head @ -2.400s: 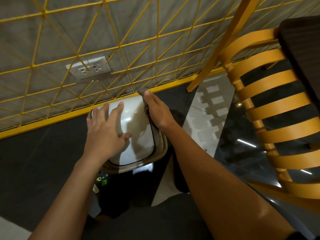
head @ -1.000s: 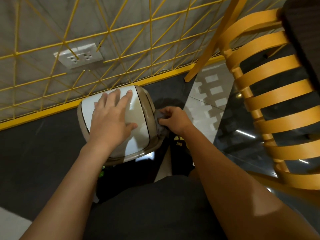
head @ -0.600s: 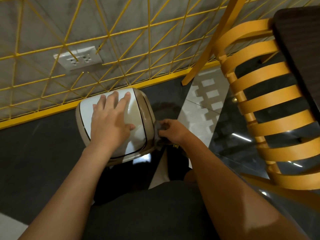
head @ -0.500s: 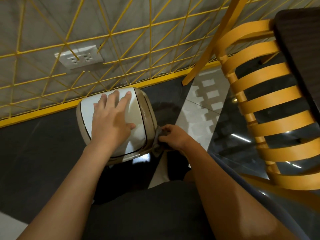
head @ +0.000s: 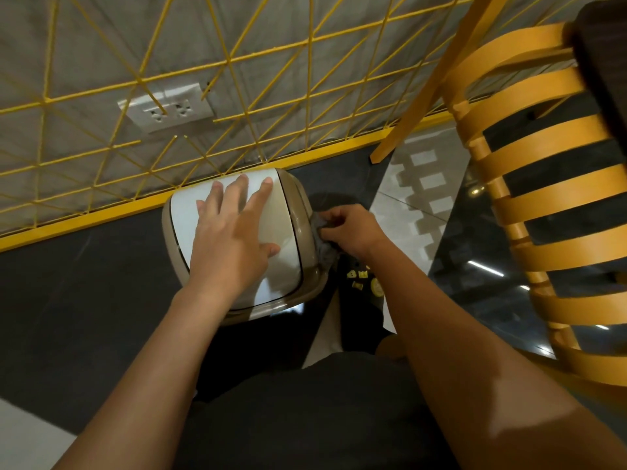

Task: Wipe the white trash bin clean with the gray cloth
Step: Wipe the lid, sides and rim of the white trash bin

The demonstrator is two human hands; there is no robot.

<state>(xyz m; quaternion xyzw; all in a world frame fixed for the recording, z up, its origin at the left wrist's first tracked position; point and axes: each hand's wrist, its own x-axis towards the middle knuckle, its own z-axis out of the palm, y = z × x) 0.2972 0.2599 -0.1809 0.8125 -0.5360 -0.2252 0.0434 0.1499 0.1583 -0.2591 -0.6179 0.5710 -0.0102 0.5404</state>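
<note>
One grey wall (head: pixel 101 35) fills the upper half of the frame, covered by a yellow wire grid (head: pixel 271 59) and edged at the bottom by a yellow strip (head: pixel 101 219). One dark floor (head: pixel 84 300) spreads across the left and centre. One orange chair (head: pixel 543 198) with curved slats stands along the right edge, one leg slanting toward the wall. One white trash bin (head: pixel 185 218), seen from above, sits at the centre of the frame, just beside the yellow strip; its white lid has a beige rim. One left hand (head: pixel 230 239) lies flat on the lid, palm down, fingers straight and spread, tips near the lid's far edge. One right hand (head: pixel 353 232), just right of the bin, has its fingers curled round the gray cloth (head: pixel 324 247) and presses it against the bin's right side below the rim. One white double wall socket (head: pixel 166 108) sits in the upper left, behind the grid. The cloth, bunched and mostly hidden by the fingers, touches the beige rim.
</note>
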